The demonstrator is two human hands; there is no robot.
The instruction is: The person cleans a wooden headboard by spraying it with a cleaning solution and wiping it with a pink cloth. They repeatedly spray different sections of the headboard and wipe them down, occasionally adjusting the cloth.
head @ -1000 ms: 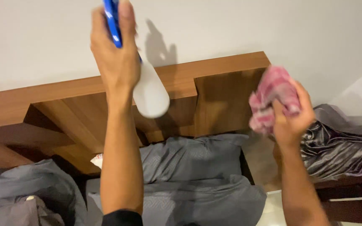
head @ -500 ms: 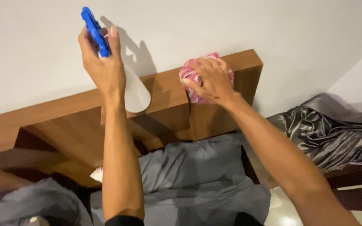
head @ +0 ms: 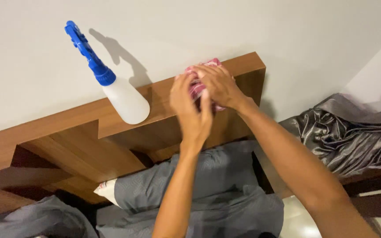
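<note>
A white spray bottle (head: 124, 100) with a blue trigger head stands by itself on the top ledge of a wooden headboard (head: 54, 130), against the white wall. My right hand (head: 220, 86) presses a pink cloth (head: 196, 89) onto the ledge near the headboard's right end. My left hand (head: 192, 112) is raised just left of it, blurred, its fingers spread and reaching up against the cloth. It holds nothing.
Grey pillows (head: 190, 185) and grey bedding lie below the headboard. A crumpled shiny silver-grey fabric (head: 349, 136) is heaped at the right, beside a dark wooden edge. The white wall (head: 243, 26) fills the top of the view.
My left hand has let go of the spray bottle, which now stands on the ledge, and has moved right to the cloth. My right hand has stayed on the cloth on the ledge.
</note>
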